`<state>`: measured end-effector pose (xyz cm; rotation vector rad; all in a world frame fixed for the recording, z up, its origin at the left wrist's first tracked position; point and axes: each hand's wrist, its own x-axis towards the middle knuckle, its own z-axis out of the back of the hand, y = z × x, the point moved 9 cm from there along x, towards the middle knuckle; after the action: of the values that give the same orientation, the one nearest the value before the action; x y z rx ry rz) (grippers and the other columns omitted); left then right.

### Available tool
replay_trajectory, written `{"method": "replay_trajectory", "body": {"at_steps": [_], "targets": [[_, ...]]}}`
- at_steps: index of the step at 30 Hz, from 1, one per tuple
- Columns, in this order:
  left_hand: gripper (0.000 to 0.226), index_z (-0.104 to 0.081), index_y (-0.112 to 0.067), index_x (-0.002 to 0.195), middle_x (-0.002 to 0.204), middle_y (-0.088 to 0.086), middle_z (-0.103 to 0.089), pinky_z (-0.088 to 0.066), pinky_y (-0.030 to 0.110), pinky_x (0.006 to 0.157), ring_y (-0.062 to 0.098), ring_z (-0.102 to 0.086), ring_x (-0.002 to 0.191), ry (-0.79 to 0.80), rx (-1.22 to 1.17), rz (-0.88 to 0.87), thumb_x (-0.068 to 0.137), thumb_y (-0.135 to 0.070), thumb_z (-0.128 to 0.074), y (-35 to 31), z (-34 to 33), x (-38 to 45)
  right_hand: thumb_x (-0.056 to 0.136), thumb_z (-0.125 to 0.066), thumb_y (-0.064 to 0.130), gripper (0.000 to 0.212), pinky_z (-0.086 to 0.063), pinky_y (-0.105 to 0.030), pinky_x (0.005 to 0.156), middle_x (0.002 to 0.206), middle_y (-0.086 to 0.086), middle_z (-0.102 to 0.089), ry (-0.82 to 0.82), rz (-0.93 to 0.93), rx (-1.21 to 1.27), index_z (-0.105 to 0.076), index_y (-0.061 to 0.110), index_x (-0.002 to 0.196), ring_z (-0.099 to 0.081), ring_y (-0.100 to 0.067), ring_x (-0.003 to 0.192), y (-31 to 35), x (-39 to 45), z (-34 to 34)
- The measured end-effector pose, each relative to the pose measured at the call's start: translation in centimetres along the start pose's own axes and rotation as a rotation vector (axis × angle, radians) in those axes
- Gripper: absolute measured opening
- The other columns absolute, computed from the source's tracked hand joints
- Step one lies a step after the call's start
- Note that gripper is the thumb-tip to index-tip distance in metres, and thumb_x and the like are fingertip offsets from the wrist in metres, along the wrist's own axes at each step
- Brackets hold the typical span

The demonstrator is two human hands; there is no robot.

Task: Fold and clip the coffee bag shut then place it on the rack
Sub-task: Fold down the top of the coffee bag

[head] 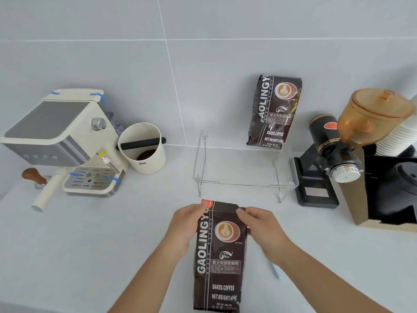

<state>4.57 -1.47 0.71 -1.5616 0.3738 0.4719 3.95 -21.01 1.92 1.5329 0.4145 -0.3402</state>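
Note:
A dark brown coffee bag (220,256) lies flat on the white counter in front of me, its top end pointing away. My left hand (187,224) pinches the bag's top left corner. My right hand (259,224) pinches the top right corner. A clear acrylic rack (243,184) stands just beyond the bag. A second, identical coffee bag (274,111) stands upright on the rack's back right, leaning on the wall. A pale blue stick-like clip (276,271) lies on the counter to the right of the bag, partly hidden under my right forearm.
A cream espresso machine (65,141) stands at the left with a wooden-handled tamper (35,175) beside it. A white knock box (142,150) sits between machine and rack. A black grinder (327,159) with an amber hopper and a box of cups stand at the right.

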Motion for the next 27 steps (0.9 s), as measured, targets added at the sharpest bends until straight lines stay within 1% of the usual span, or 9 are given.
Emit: {"method": "replay_trajectory", "body": {"at_steps": [2,6,9,14,18,21,23,25,27], "targets": [[0.021,-0.077,-0.010,0.084,0.091,0.014,-0.079,-0.056,0.037,0.080,0.025,-0.075,0.082,-0.020,-0.052,-0.050,0.090,-0.025,-0.064,-0.7,0.2,-1.0,0.090,-0.064,0.023,0.038,-0.036,-0.025,0.059,0.053,0.007,-0.055,0.008,0.040,-0.028,-0.061,0.018,0.053,-0.044,-0.010,0.054,0.8,-1.2,-0.4],[0.016,-0.077,-0.010,0.083,0.087,0.014,-0.079,-0.056,0.030,0.070,0.023,-0.074,0.078,-0.009,-0.128,-0.133,0.090,-0.015,-0.064,-2.0,0.2,-3.1,0.091,-0.063,0.018,0.031,-0.038,-0.027,0.060,0.066,-0.006,-0.062,0.019,0.105,-0.008,-0.060,-0.002,0.068,-0.051,-0.015,0.062,1.9,-3.5,-0.7],[0.015,-0.076,-0.008,0.083,0.083,0.011,-0.079,-0.056,0.024,0.066,0.019,-0.072,0.075,0.007,-0.151,-0.210,0.089,-0.011,-0.064,-3.0,0.4,-4.6,0.090,-0.063,0.013,0.029,-0.040,-0.016,0.050,0.061,-0.003,-0.064,0.004,0.167,0.017,-0.061,0.001,0.064,-0.053,-0.011,0.055,2.9,-5.1,-0.5],[0.012,-0.076,-0.011,0.084,0.084,0.005,-0.079,-0.054,0.017,0.071,0.013,-0.071,0.078,0.057,-0.152,-0.346,0.085,-0.018,-0.066,-4.8,0.3,-7.0,0.091,-0.062,0.007,0.020,-0.051,-0.018,0.061,0.073,-0.011,-0.077,0.021,0.298,0.009,-0.073,0.008,0.074,-0.067,-0.012,0.064,4.7,-7.2,-0.3],[0.013,-0.075,-0.009,0.083,0.085,0.008,-0.078,-0.054,0.019,0.077,0.014,-0.070,0.080,0.054,-0.116,-0.360,0.088,-0.014,-0.065,-5.0,0.1,-7.5,0.091,-0.061,0.004,0.026,-0.050,-0.014,0.063,0.071,-0.001,-0.077,0.010,0.355,-0.057,-0.075,0.017,0.072,-0.068,-0.008,0.066,5.2,-8.0,-0.1],[0.012,-0.075,-0.008,0.082,0.082,0.007,-0.078,-0.053,0.017,0.075,0.013,-0.068,0.078,0.037,-0.093,-0.361,0.088,-0.011,-0.065,-5.0,0.0,-7.8,0.090,-0.061,0.003,0.028,-0.050,-0.012,0.064,0.074,0.002,-0.078,0.001,0.329,-0.057,-0.077,0.020,0.075,-0.070,-0.007,0.067,5.0,-8.1,0.1],[0.013,-0.075,-0.007,0.081,0.079,0.004,-0.078,-0.052,0.014,0.072,0.012,-0.069,0.076,0.026,-0.077,-0.373,0.088,-0.007,-0.065,-5.1,0.1,-8.0,0.089,-0.063,0.002,0.027,-0.050,-0.010,0.065,0.078,0.004,-0.080,-0.017,0.319,-0.032,-0.078,0.024,0.083,-0.072,-0.006,0.071,5.1,-8.1,0.3],[0.014,-0.076,-0.008,0.081,0.080,0.004,-0.079,-0.053,0.014,0.071,0.011,-0.071,0.075,0.021,-0.053,-0.382,0.088,-0.004,-0.065,-5.3,0.2,-8.2,0.087,-0.066,0.003,0.027,-0.050,-0.010,0.068,0.079,0.005,-0.080,-0.061,0.305,-0.020,-0.074,0.025,0.099,-0.072,-0.006,0.075,5.3,-7.9,0.9],[0.019,-0.078,-0.014,0.081,0.082,0.003,-0.080,-0.053,0.014,0.069,0.011,-0.073,0.077,0.026,-0.031,-0.386,0.086,0.000,-0.066,-5.7,0.2,-8.5,0.086,-0.067,0.004,0.035,-0.052,-0.020,0.076,0.082,0.001,-0.080,-0.049,0.311,-0.045,-0.068,0.029,0.109,-0.072,-0.015,0.081,5.8,-7.6,0.7]]}}
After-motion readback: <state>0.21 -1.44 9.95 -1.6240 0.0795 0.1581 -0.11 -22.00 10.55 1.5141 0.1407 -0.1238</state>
